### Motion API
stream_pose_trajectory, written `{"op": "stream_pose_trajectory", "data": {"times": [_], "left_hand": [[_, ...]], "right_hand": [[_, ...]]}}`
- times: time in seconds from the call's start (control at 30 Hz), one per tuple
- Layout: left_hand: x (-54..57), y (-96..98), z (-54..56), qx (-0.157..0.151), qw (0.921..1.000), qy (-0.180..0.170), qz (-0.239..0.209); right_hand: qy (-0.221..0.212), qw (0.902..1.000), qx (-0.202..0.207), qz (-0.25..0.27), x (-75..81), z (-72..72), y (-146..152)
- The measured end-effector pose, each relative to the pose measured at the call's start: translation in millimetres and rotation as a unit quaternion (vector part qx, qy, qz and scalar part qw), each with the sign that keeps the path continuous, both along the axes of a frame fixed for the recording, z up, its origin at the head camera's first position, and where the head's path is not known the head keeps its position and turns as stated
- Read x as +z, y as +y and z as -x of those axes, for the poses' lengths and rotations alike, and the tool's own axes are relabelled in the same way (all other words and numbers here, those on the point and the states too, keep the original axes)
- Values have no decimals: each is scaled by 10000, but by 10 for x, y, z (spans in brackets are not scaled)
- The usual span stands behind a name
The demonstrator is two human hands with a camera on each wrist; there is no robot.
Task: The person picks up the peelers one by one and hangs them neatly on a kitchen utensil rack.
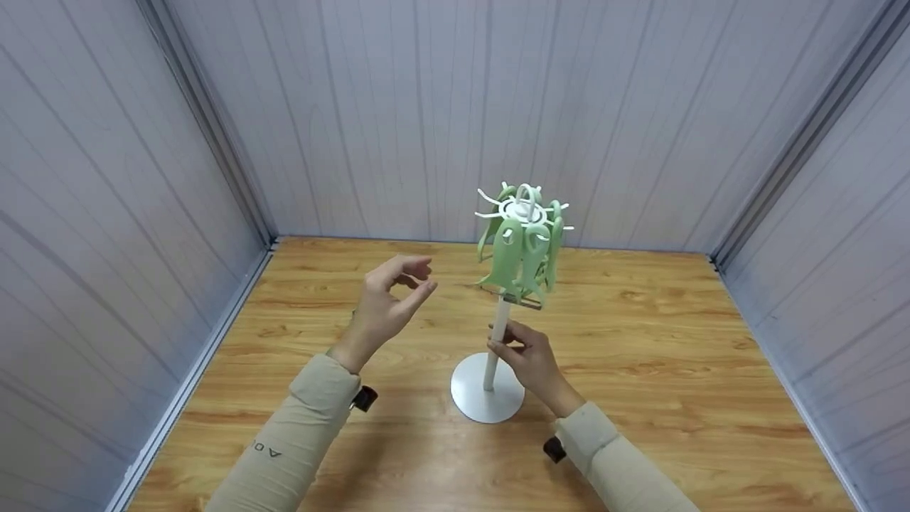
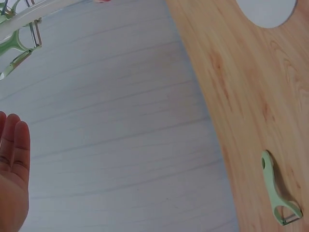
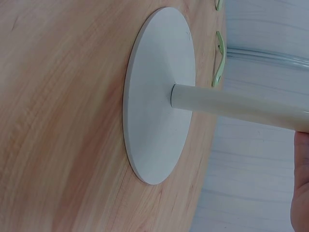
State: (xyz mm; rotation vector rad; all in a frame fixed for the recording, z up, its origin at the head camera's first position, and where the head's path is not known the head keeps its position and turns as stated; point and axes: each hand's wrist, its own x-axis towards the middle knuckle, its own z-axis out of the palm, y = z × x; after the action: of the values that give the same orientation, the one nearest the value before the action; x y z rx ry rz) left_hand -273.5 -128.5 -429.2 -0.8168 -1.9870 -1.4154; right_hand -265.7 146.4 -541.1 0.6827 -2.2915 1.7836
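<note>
A white utensil stand (image 1: 501, 320) rises from a round base (image 1: 469, 398) on the table. Several light-green peelers (image 1: 506, 256) hang from the hook ring (image 1: 525, 211) at its top, metal blades downward. My right hand (image 1: 534, 364) grips the post below them, thumb in front. To the left of the stand, my left hand (image 1: 380, 302) is held in the air, fingers loosely bent and nothing between thumb and fingertips. One green peeler (image 2: 274, 191) lies on the wood in the left wrist view.
Wood-grain tabletop (image 1: 640, 355) runs back to pale panelled walls (image 1: 398, 121) on three sides. Green pieces, one of them a long handle-like shape (image 3: 220, 60), lie past the base in the right wrist view. Some hooks around the ring hold nothing.
</note>
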Motion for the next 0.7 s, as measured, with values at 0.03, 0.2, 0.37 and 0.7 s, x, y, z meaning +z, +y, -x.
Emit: {"op": "stream_pose_trajectory", "data": {"times": [0.03,0.2,0.37,0.7], "left_hand": [[-13,-15,7,9,10000,-44,0],[-79,-82,46,81,9998,-153,130],[-146,-144,91,190,9986,-313,382],[-265,-300,192,470,9911,-646,1065]], "right_hand": [[1,10000,2,14,3,-1,-1],[-9,10000,-11,8,11,-6,-4],[47,9999,52,114,-2,-15,-5],[85,9998,54,148,-1,-7,-1]]}}
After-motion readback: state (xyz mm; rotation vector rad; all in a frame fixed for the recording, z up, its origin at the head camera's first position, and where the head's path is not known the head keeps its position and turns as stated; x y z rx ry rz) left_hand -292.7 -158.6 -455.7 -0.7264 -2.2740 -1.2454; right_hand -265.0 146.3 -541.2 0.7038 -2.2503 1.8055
